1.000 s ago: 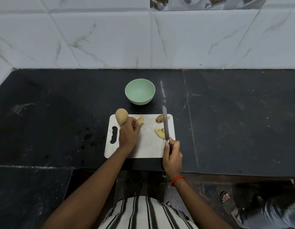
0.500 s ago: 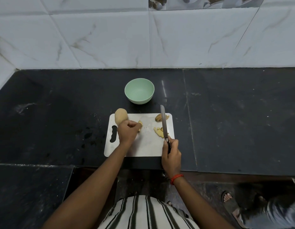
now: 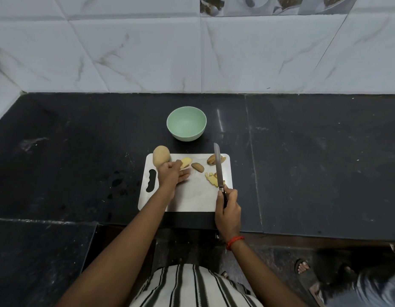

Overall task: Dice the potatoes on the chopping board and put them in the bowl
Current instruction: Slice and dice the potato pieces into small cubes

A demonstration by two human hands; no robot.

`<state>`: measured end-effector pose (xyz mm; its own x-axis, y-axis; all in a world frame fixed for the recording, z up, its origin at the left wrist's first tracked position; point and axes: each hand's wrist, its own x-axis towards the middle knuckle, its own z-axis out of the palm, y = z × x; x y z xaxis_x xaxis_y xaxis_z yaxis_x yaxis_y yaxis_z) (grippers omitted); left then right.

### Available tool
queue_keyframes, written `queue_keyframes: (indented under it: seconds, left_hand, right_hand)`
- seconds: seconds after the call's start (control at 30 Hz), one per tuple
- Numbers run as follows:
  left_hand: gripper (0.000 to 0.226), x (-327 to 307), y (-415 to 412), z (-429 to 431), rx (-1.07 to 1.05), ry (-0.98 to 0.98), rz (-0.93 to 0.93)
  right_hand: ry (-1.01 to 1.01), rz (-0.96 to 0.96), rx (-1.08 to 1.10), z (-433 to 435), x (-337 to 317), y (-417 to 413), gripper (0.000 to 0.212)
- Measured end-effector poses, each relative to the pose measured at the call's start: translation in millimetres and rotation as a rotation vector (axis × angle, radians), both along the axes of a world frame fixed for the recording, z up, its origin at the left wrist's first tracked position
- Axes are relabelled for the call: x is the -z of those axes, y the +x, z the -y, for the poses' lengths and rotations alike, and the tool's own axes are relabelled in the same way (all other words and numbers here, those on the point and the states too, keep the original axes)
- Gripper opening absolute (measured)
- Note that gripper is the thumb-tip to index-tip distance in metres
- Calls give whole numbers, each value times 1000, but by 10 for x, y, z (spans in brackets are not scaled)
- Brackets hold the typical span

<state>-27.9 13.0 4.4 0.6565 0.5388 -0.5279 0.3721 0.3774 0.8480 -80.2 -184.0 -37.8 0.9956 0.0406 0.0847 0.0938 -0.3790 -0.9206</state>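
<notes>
Danger: right hand [image 3: 227, 209] grips long steel knife [image 3: 217, 167] pointing twelve o'clock; left hand [image 3: 173, 175], fingers relaxed at nine o'clock, could stray under blade.

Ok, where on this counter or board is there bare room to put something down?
Free: the near half of the chopping board, between the left forearm and the right hand; the dark counter right of the board; the counter left of the bowl. Crowded: the board's far edge, with whole potato, cut pieces and knife.
</notes>
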Motion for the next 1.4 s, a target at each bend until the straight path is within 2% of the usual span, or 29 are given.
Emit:
queue_keyframes:
  seconds: [0.1, 0.17, 0.3, 0.4, 0.47, 0.57, 0.73, 0.93, 1.03, 1.13, 1.23, 1.4]
  left_hand:
    - [16, 57, -182, -35, 133, 469, -145]
    - [21, 103, -296, -33, 239, 659, -191]
    - [29, 224, -433, -22, 308, 830, -135]
    - [58, 242, -474, -43, 468, 947, -129]
    - [70, 203, -451, -80, 610, 1024, -168]
    - [63, 172, -386, -153, 714, 1027, -183]
    - [45, 179, -354, -276, 713, 928, -122]
    - [64, 171, -419, -415, 782, 844, -86]
    - [65, 269, -495, -436, 722, 818, -39]
    - [65, 329, -514, -355, 621, 926, 24]
    - [64, 356, -516, -281, 657, 1097, 40]
    - [59, 390, -533, -315, 656, 1053, 68]
  right_hand:
    - [-3, 15, 0, 1, 11, 4, 10]
    - [-9, 31, 2, 3, 12, 8, 16]
    - [-3, 66, -11, -3, -7, 10, 26]
    - [4, 93, -19, -8, -25, 19, 22]
    - [22, 93, -13, 2, -14, 25, 13]
    - [26, 73, -7, 12, 18, 38, 11]
    - [3, 18, -14, 9, -6, 24, 9]
    - [-9, -4, -7, 4, -80, -20, 10]
    - [-38, 18, 16, -21, -66, -41, 5]
    - [-81, 16, 45, -60, -43, -44, 2]
    - [-110, 17, 69, -73, -42, -55, 2]
    - [-143, 43, 93, -99, -39, -67, 3]
